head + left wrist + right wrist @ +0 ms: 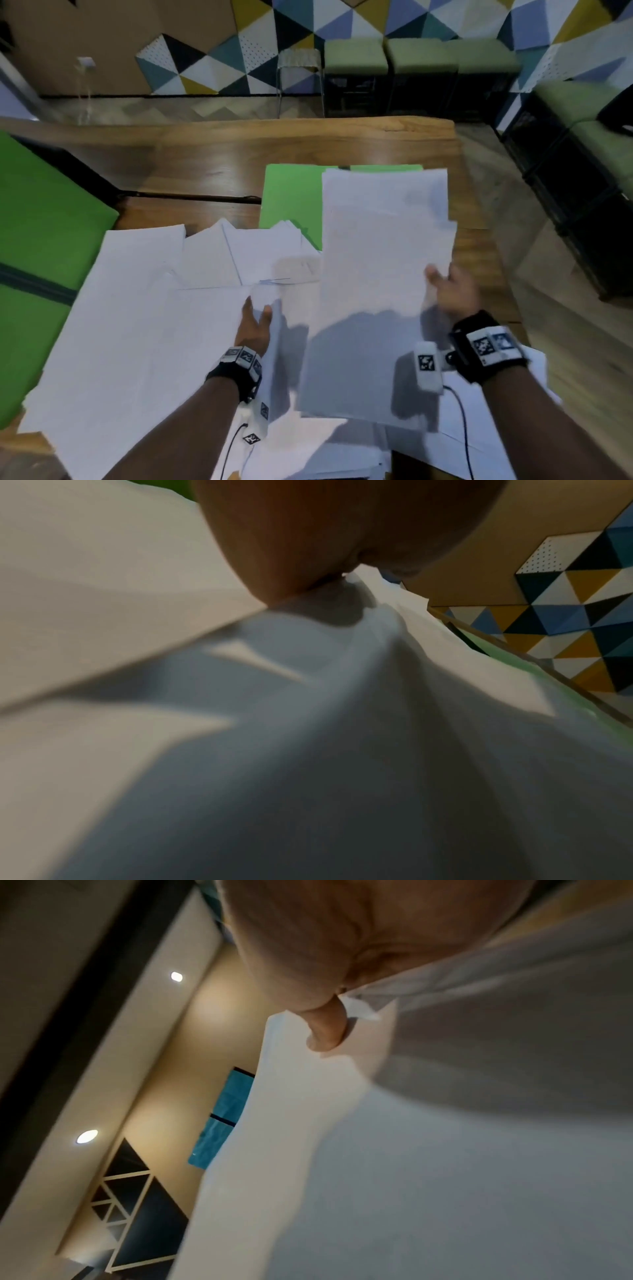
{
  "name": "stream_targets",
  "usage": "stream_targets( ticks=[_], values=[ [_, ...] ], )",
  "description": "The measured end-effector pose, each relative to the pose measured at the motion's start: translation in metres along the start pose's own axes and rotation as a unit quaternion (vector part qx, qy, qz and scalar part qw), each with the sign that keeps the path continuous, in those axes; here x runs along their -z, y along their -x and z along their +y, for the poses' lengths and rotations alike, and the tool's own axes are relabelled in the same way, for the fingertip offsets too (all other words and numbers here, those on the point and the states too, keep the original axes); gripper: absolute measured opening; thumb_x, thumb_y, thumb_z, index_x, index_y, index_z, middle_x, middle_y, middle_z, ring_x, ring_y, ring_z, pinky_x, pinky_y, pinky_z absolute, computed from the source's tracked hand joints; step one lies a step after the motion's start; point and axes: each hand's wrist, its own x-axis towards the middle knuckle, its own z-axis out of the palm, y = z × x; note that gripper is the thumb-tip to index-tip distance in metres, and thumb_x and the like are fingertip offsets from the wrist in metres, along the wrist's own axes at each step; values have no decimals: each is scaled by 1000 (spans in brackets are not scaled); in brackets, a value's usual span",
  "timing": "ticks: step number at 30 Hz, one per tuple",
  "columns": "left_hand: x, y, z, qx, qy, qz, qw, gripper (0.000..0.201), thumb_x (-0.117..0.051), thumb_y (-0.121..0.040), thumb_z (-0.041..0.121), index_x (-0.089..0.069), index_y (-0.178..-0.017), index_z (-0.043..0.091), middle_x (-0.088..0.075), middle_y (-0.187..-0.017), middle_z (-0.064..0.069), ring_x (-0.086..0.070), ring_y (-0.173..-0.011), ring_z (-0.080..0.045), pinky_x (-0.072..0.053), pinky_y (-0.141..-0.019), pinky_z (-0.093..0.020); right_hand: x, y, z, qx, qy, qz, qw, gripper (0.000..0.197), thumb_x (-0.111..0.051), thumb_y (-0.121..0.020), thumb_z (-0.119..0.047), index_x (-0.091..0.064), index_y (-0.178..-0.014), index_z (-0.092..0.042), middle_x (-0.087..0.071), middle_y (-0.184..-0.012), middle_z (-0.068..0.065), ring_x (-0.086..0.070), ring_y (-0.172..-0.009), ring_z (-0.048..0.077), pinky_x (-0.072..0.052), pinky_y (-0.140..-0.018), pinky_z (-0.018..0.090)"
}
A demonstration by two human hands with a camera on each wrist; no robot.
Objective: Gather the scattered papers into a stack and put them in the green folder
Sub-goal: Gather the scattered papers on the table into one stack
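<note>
Along the near edge of the wooden counter (212, 164), loose white papers (137, 308) lie spread and overlapping, reaching from the near left corner toward the middle. The left hand (255, 323) is among them near the middle of the near edge, its fingers closed around the edge of a raised sheet (274, 359) that stands almost on its side; in the left wrist view the thumb (274, 569) presses onto the paper.

Just to the right, the right hand (452, 291) holds a gathered stack of papers (380, 274) lifted off the counter, thumb on the top face and fingers hidden underneath. The right wrist view shows the thumb (325, 1031) clamping the stack's edge. Both wrists wear black straps with marker tags and a trailing cable.

More sheets lie beneath the right forearm at the near right corner. Behind the stack, toward the middle of the counter, the green folder (291, 202) lies flat, partly covered by the held stack and by the far ends of the loose sheets. A large green pad (44, 212) covers the counter's left edge.

Beyond the far edge stand a metal stool (299, 68) and green-cushioned seats (421, 56) against a wall of coloured triangles.
</note>
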Motion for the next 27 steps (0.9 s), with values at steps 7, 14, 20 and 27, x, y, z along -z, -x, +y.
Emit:
stream_targets(
  ticks=[7,14,20,27],
  values=[
    [9,-3,-7,-26,68,-25,997,55,-26,-103,42,-22,-152,18,-28,-156,-3,-26,-144,-20,-18,-118,-33,-111,49,29,-48,102,-155,981,43,-51,-96,-29,-53,-121,6,-58,-126,17,-53,-118,29,-41,-91,33],
    [9,-2,-15,-44,3,-39,998,76,-57,-94,29,-10,-153,23,-28,-155,-8,-30,-141,-24,-22,-105,-22,-131,36,22,-56,334,-238,910,70,-62,-83,-47,-38,-133,-5,-46,-136,16,-45,-125,32,-43,-99,39],
    [8,-2,-15,-79,-30,-24,996,73,-53,-96,29,-6,-153,28,-25,-157,0,-32,-141,-23,-22,-105,-22,-148,-27,-36,174,461,-210,844,105,-68,-80,-44,5,-150,-20,-3,-158,6,-14,-144,29,-24,-114,49],
    [8,-1,-19,-69,-7,-29,997,77,-56,-95,33,-3,-151,33,-27,-157,-3,-30,-142,-22,-25,-112,-29,-192,-50,-66,250,464,-347,776,100,-67,-79,-48,-3,-152,-26,-20,-156,4,-24,-141,27,-21,-114,48]
  ],
)
